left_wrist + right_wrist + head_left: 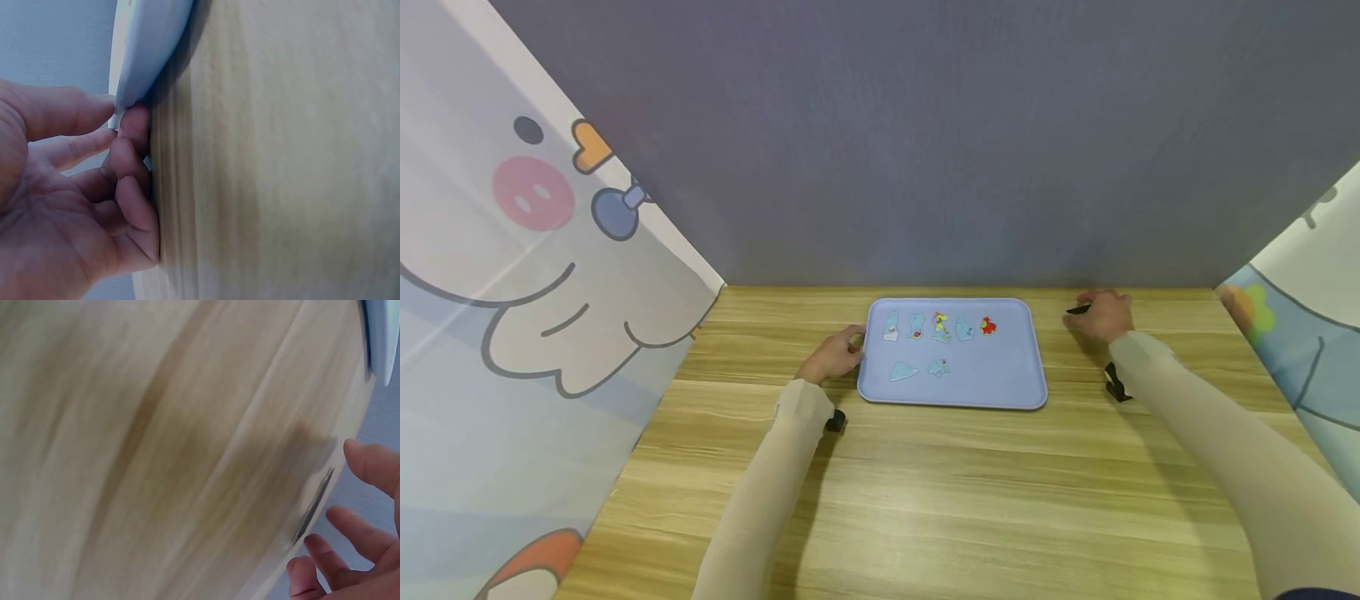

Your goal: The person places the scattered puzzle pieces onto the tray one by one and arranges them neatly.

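Observation:
A light blue-lilac tray (992,375) lies on the wooden table, with several pale blue puzzle-like pieces (903,371) and a small red piece (988,326) on it. At the tray's left edge, my left hand (835,354) pinches the rim between thumb and curled fingers, as the left wrist view shows. My right hand (1105,315) is beyond the tray's right side, near the table's back edge. Its fingers are parted and loosely bent beside a slim, dark, flat object (314,506) lying on the table. I cannot make out what kind of object that is.
A grey panel (925,150) rises behind the table (970,492). Cartoon-printed walls stand at the left (550,333) and right (1322,333). Black straps with small devices (1117,383) are at both wrists.

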`<state>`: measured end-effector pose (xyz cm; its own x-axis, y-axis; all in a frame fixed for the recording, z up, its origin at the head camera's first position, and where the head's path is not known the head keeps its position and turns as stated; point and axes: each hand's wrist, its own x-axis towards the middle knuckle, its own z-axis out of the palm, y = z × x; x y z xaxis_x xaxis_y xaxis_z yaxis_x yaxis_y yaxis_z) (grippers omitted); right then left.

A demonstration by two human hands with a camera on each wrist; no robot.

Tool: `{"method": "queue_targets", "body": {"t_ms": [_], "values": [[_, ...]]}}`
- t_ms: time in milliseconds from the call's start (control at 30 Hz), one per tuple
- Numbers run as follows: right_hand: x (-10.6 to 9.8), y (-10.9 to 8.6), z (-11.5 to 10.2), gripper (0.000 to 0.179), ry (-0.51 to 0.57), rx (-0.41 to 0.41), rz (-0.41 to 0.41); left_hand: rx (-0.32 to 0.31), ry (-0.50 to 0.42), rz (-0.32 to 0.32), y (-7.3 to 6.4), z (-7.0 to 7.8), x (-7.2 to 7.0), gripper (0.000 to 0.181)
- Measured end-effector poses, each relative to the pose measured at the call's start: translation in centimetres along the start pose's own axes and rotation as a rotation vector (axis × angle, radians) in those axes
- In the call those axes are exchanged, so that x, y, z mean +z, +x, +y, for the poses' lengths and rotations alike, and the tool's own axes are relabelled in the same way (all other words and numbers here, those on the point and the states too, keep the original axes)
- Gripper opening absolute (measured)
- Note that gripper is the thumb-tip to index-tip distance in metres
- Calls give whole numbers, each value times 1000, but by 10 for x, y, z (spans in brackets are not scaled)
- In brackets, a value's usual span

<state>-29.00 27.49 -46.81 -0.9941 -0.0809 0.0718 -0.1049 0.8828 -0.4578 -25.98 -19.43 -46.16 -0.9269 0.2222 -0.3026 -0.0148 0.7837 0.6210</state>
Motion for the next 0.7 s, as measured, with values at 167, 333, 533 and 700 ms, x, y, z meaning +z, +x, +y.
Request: {"method": "queue_targets", "body": {"t_ms": [167,333,533,700], "values": [[5,2,-1,52,-7,68,-22,-2,23,6,1,-1,0,52],[6,4,-1,42,-35,50,46,-2,33,7,1,1,0,52],[8,4,1,38,-15,44,82,-3,40,9,3,1,1,52],[12,2,1,34,6,40,123,-2,40,15,3,0,2,52]]}}
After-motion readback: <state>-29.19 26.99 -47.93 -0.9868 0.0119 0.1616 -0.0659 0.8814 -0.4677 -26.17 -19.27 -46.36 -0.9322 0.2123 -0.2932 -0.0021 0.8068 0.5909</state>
